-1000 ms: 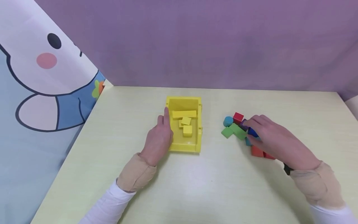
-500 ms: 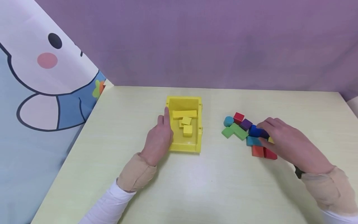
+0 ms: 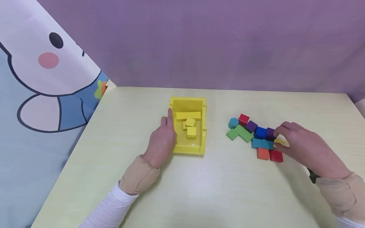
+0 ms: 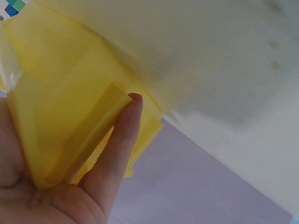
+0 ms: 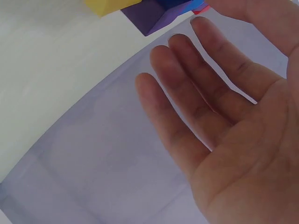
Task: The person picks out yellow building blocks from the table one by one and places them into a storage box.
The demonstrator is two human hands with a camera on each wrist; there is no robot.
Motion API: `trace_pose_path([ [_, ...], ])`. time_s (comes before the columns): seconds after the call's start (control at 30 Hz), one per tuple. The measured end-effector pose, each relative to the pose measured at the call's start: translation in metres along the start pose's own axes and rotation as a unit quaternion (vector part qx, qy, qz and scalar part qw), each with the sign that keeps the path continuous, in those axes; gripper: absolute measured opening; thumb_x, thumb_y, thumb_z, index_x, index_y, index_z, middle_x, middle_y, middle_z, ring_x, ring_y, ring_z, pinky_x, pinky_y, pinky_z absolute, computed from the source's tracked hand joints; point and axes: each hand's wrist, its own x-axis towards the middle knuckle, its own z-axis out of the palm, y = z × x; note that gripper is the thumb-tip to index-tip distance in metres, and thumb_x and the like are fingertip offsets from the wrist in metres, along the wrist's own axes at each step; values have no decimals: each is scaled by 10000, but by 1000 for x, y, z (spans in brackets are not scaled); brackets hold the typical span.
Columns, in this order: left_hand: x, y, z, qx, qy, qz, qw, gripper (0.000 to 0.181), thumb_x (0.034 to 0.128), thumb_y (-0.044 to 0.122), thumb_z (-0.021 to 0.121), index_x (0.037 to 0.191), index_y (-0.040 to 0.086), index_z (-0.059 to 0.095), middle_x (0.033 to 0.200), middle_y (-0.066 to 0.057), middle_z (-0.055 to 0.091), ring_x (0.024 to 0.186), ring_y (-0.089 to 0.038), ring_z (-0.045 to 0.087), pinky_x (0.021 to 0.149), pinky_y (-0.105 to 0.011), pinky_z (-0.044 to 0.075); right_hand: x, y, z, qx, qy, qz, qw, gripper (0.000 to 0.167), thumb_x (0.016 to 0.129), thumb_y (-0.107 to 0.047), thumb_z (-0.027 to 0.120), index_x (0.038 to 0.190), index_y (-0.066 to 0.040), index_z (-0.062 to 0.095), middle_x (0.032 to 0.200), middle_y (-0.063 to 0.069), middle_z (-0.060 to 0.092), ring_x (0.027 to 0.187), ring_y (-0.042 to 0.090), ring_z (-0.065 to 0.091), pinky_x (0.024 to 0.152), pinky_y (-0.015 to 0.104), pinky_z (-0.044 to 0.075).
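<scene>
In the head view, my left hand (image 3: 160, 142) rests against the left side of a yellow bin (image 3: 203, 142), its index finger stretched along the rim. The left wrist view shows one straight finger (image 4: 122, 130) against the bin's outer wall. Inside lie several yellow blocks (image 3: 191, 132), one of them long (image 3: 188, 116). On the right, my right hand (image 3: 309, 148) hovers over a yellow block (image 3: 280, 142), thumb and index finger apart and partly covering it. The right wrist view shows loosely bent fingers (image 5: 180, 98), with the yellow block (image 5: 106, 5) away from them.
Left of the right hand lie purple (image 3: 251, 126), blue (image 3: 260, 132), teal (image 3: 262, 144), light green (image 3: 244, 133), orange-red (image 3: 263, 154) and red (image 3: 276, 155) blocks, close together. A round blue block (image 3: 233, 123) lies at their left end. A purple backdrop (image 3: 228, 47) rises behind the table (image 3: 199, 190).
My right hand has moved right across the blocks, uncovering the blue, purple, teal and red ones, and has come over the yellow block. The left hand and bin have stayed in place.
</scene>
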Motion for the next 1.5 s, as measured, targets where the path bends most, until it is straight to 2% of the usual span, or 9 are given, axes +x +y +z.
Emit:
trace_pose_path([
  [0.17, 0, -1, 0, 15, 18, 2, 10000, 690, 882, -20, 571, 1489, -138, 264, 1024, -233, 539, 430, -129, 380, 366, -231, 347, -1, 3, -1, -33, -107, 57, 9999, 343, 654, -125, 909, 929, -23, 730, 927, 111, 667, 859, 298, 636, 602, 429, 584],
  [0.37, 1, -1, -1, 38, 9, -2, 10000, 695, 881, -18, 577, 1489, -138, 263, 1021, -233, 538, 428, -126, 379, 365, -223, 341, 1, 7, 2, -2, -530, 124, 9985, 341, 656, -164, 920, 912, -29, 739, 880, 86, 674, 812, 287, 648, 628, 435, 589],
  [0.6, 2, 0, -3, -22, -81, -56, 9999, 700, 884, -14, 574, 1495, -134, 254, 1027, -233, 536, 435, -132, 388, 367, -228, 349, 5, 12, 5, 33, -925, 332, 9952, 356, 676, -201, 913, 919, -23, 722, 905, 119, 686, 824, 324, 661, 690, 492, 588],
  [0.7, 1, 0, -3, -25, -121, -83, 9999, 708, 883, -15, 573, 1499, -133, 244, 1027, -231, 533, 437, -135, 392, 370, -232, 356, 6, 14, 6, 168, -1013, 397, 9939, 372, 676, -197, 913, 930, -17, 709, 906, 116, 699, 818, 312, 667, 700, 487, 589],
  [0.87, -1, -1, -2, -18, -1, 7, 10000, 693, 880, -17, 577, 1485, -145, 264, 1013, -236, 540, 434, -132, 388, 367, -233, 354, 7, 16, 11, 490, -1248, 614, 9891, 376, 705, -175, 894, 955, -5, 671, 880, 99, 695, 767, 253, 644, 668, 436, 589],
  [1.03, -1, -2, 0, -28, 20, 61, 10000, 692, 881, -10, 582, 1483, -147, 267, 1020, -238, 540, 431, -127, 381, 366, -230, 351, 7, 17, 13, 662, -1265, 659, 9876, 375, 730, -152, 876, 980, -14, 634, 850, 55, 678, 745, 207, 622, 662, 417, 583],
  [1.17, 0, -2, 1, -43, -14, 46, 10000, 692, 882, -11, 580, 1484, -145, 266, 1023, -236, 538, 431, -125, 378, 367, -227, 347, 7, 18, 12, 658, -1228, 648, 9881, 415, 729, -161, 878, 1032, -5, 642, 886, 75, 693, 792, 247, 654, 704, 451, 590],
  [1.5, 1, -1, -2, -16, -71, -9, 10000, 696, 887, -2, 578, 1489, -141, 257, 1025, -232, 538, 431, -122, 385, 364, -229, 353, 6, 17, 10, 651, -1141, 556, 9898, 397, 734, -106, 867, 1061, 15, 678, 923, 110, 697, 834, 295, 657, 715, 460, 595],
])
